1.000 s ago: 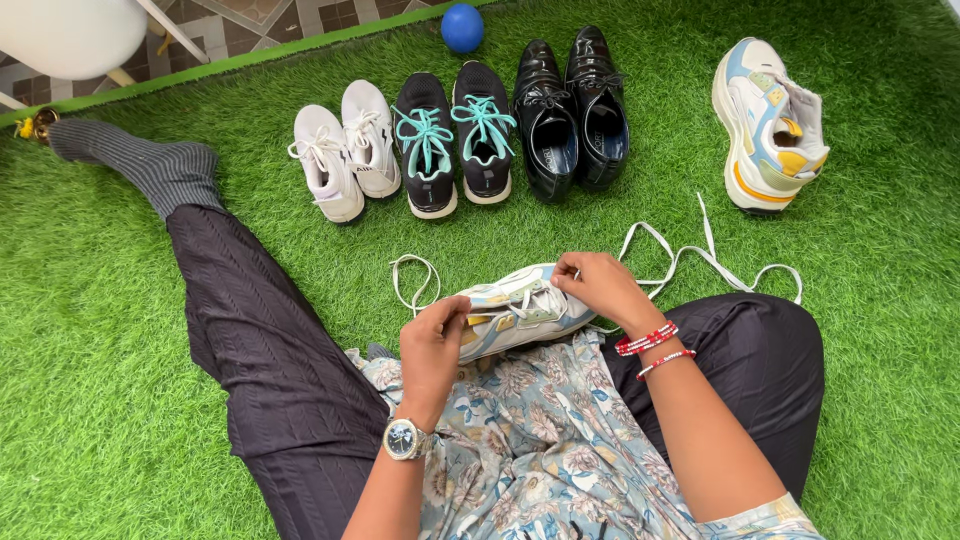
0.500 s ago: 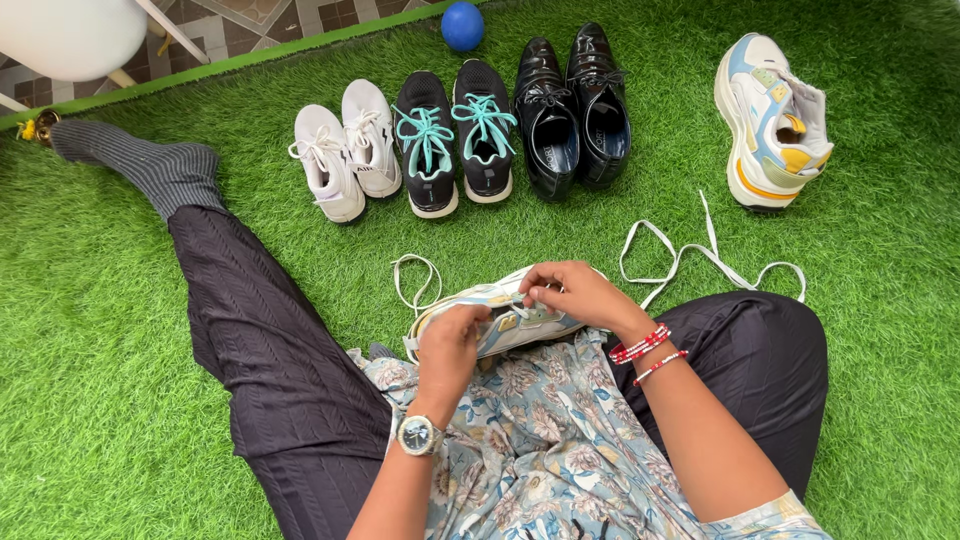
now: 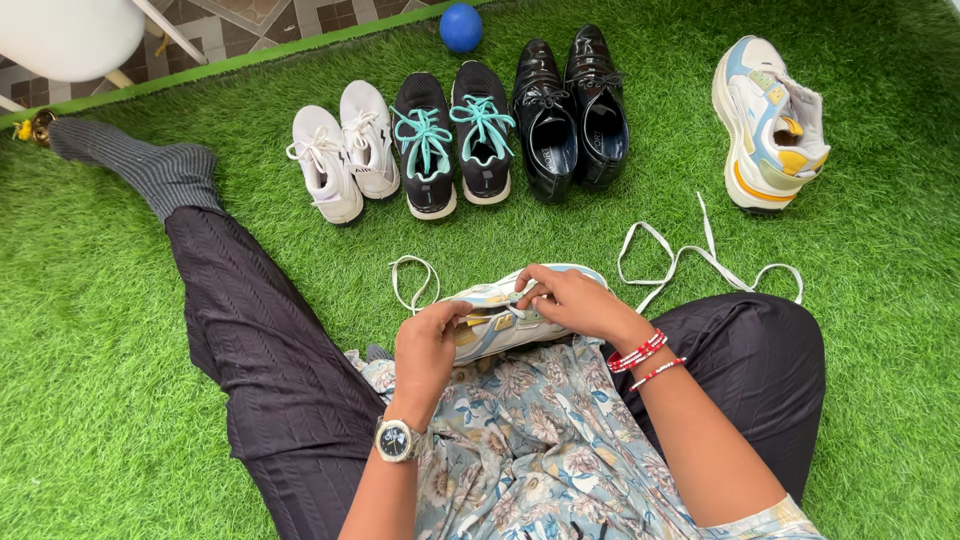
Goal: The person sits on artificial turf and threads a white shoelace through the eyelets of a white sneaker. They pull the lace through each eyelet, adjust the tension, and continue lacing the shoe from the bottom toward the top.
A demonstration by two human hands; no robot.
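Observation:
A chunky white, pale-blue and yellow sneaker (image 3: 500, 318) rests on my lap. My left hand (image 3: 428, 350), with a wristwatch, grips its heel end. My right hand (image 3: 573, 300), wearing red bangles, pinches the white lace at the eyelets over the tongue. One end of the lace (image 3: 410, 282) loops on the grass to the left; a longer white lace (image 3: 700, 258) lies in loops on the grass to the right.
The matching sneaker (image 3: 768, 122) lies on the artificial grass at the right. In a row ahead stand white sneakers (image 3: 345, 150), black sneakers with teal laces (image 3: 455, 140) and black dress shoes (image 3: 570, 110). A blue ball (image 3: 461, 27) and a white chair (image 3: 70, 35) are behind.
My right hand moved from the shoe's toe end back over the eyelets and stays there. My left hand shifted slightly along the heel. The shoe tilted a little.

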